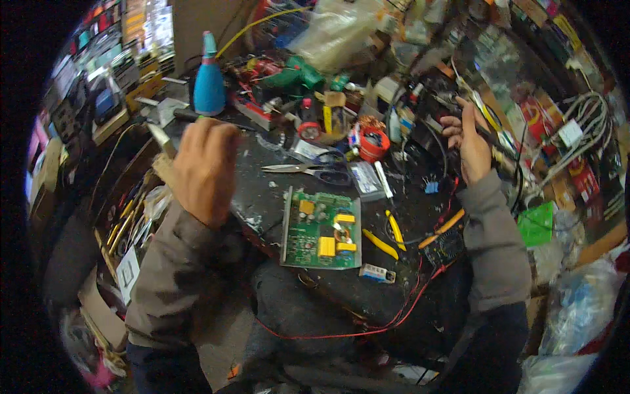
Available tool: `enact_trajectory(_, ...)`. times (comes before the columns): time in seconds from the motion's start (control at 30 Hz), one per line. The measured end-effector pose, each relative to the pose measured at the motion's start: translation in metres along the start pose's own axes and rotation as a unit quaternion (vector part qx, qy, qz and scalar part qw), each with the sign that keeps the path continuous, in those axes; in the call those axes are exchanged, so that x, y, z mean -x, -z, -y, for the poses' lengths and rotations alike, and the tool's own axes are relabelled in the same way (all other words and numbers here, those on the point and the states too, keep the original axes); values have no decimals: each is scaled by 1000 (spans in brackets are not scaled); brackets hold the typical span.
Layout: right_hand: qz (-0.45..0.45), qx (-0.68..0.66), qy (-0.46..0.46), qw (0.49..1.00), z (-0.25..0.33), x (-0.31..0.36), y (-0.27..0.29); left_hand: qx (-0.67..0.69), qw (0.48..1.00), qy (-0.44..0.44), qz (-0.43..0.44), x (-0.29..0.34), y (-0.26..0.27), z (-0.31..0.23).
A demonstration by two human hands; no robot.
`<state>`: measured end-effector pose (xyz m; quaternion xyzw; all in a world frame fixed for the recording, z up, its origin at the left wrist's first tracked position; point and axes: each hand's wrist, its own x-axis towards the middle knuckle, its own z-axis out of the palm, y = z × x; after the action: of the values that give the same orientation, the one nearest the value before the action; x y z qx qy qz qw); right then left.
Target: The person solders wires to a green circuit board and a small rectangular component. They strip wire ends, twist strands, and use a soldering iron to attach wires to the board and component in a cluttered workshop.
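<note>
My left hand (207, 167) is raised left of the green circuit board (305, 233), its fingers curled and blurred. Whatever it may hold is hidden. A thin black rod (187, 115) runs behind its knuckles, near a blue squeeze bottle (210, 88). At the right, my right hand (471, 148) is lifted with its fingers apart. It is nearest to a black-handled, pen-like tool (495, 139); whether they touch I cannot tell. The board carries yellow parts and has a metal side plate. Yellow-handled pliers (380, 244) lie right of it, and scissors (312, 170) above it.
A red-rimmed roll (371, 143) and a small white packet (367, 180) lie beyond the board. A small box (377, 273) and red wires (341, 336) are along the near edge. Clutter fills the back; a cable coil (584, 118) lies at right, a tool-filled box (134, 220) at left.
</note>
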<state>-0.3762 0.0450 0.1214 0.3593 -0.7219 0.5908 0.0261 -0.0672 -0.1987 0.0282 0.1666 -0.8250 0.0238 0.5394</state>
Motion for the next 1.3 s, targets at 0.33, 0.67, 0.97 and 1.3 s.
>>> enact_trajectory(0.33,217,-74,136,964,114,107,-39,83,993,-87,-2,-14,78,-82)
enact_trajectory(0.67,279,-225,90,929,167,169,-32,200,980,-9,-17,-2,137,-125)
enact_trajectory(0.97,284,-221,80,930,178,192,-26,224,974,18,-9,15,168,-141)
enact_trajectory(1.3,295,-255,73,918,173,194,-24,308,949,55,39,29,171,-146)
